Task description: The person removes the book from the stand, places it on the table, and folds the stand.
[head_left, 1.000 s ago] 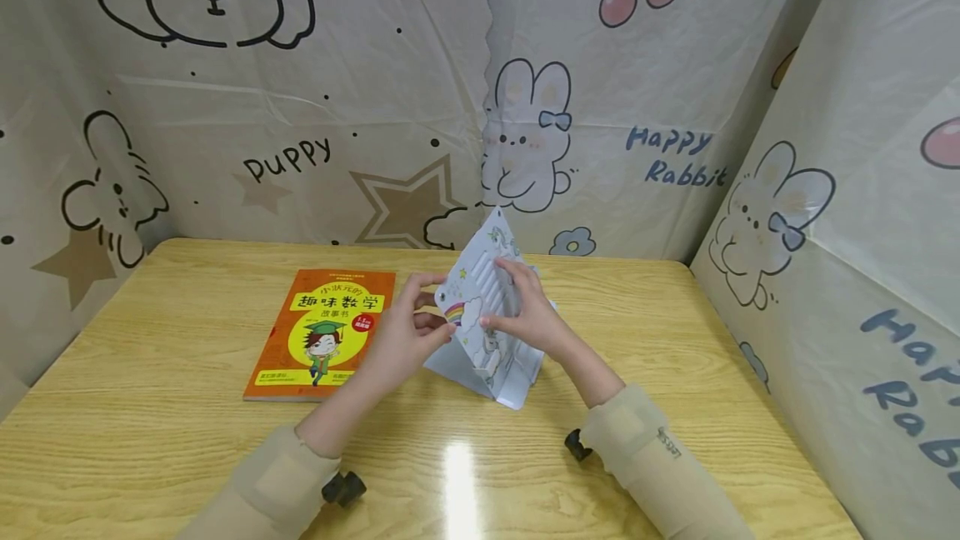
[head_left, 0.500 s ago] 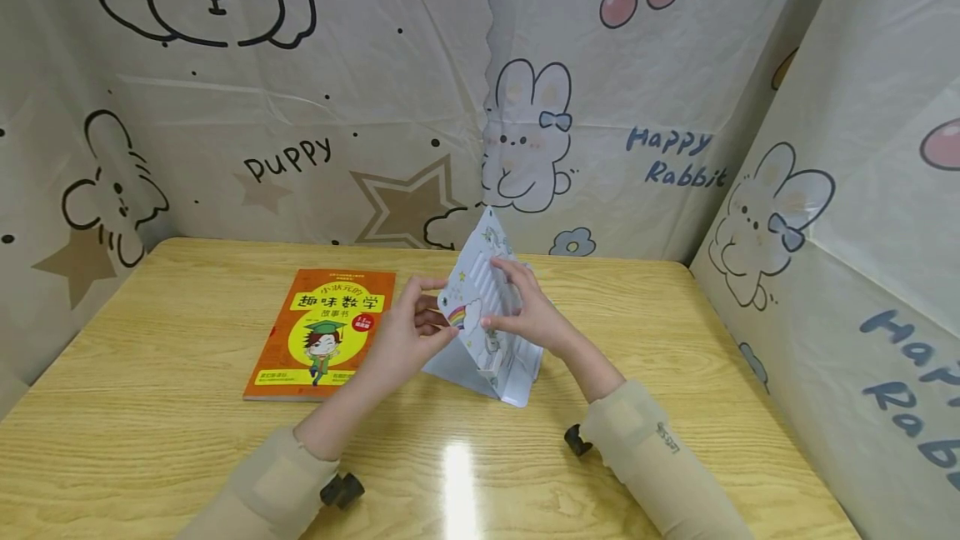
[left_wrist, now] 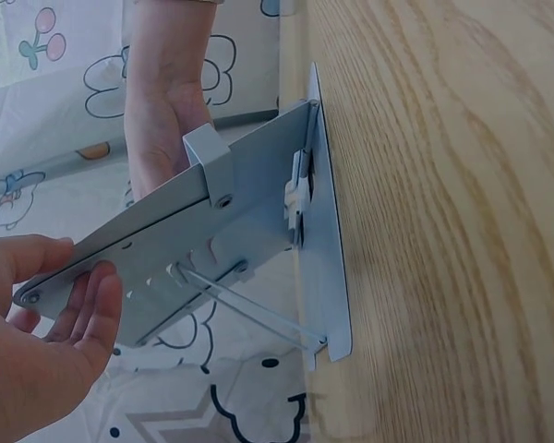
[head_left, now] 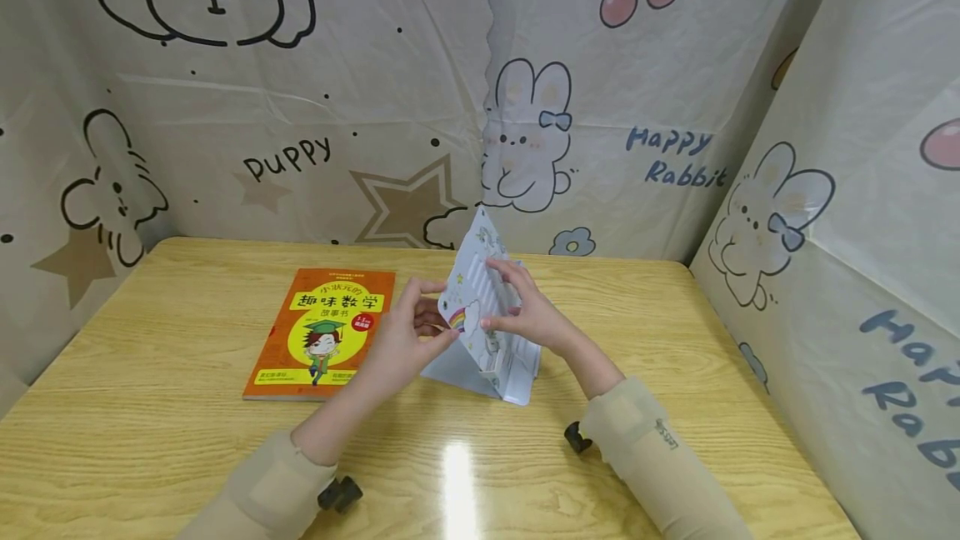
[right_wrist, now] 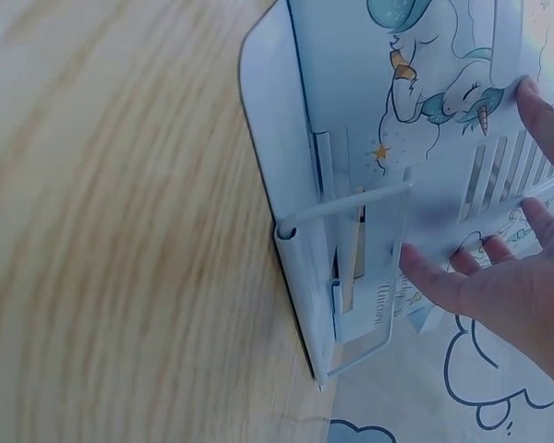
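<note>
A pale blue metal book stand (head_left: pixel 472 307), printed with unicorns and a rainbow, stands on the table with its panel raised from a flat base plate (head_left: pixel 453 373). My left hand (head_left: pixel 412 336) pinches the panel's left edge, thumb in front and fingers behind. On the front face, the spread fingers of my right hand (head_left: pixel 536 311) touch the panel near its slots. From behind, the left wrist view shows a wire support leg (left_wrist: pixel 249 305) running between the slotted back and the base. A wire page holder (right_wrist: pixel 399 249) is at the lower front in the right wrist view.
An orange book (head_left: pixel 322 336) with a cartoon graduate on its cover lies flat left of the stand. The wooden table (head_left: pixel 637 315) meets a printed cloth (head_left: pixel 390 107) at the back and another cloth side at the right.
The stand has turned slightly: its top corner has shifted left and its front base corner a little right. Both hands keep their places on the panel. The book has not moved.
</note>
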Motion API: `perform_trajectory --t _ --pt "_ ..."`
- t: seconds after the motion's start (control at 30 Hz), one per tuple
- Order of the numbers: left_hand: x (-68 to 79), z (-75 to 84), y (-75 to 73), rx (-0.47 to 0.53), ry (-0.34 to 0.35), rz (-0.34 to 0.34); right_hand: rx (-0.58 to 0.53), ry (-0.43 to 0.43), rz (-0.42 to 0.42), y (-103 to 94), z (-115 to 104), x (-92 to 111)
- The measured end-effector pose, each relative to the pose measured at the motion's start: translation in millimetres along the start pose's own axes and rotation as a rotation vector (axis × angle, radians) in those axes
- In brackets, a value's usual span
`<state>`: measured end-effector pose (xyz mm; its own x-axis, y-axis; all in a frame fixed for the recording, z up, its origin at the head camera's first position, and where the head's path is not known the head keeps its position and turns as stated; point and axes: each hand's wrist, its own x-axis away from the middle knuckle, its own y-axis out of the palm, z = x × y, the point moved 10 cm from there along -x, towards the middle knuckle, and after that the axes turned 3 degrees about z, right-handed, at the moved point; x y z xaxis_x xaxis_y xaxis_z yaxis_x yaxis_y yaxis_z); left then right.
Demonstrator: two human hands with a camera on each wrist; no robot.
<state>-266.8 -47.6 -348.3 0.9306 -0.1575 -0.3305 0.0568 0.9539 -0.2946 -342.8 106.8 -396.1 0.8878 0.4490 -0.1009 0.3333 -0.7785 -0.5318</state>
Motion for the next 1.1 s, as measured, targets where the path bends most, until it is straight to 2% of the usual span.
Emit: perform_trajectory --t 0.2,0.8,1.1 --pt "2.1 -0.4 0.1 0.01 0.008 0.004 -0.005 0.011 -0.014 1.0 3 -1" --pt "9.6 6.3 1.2 0.013 0.03 0.047 -0.037 -0.026 -0.076 5.4 -1 -4" --pt "12.8 8.6 2.3 -0.016 0.049 0.063 -0.045 -0.047 -0.106 7.5 -2 -5"
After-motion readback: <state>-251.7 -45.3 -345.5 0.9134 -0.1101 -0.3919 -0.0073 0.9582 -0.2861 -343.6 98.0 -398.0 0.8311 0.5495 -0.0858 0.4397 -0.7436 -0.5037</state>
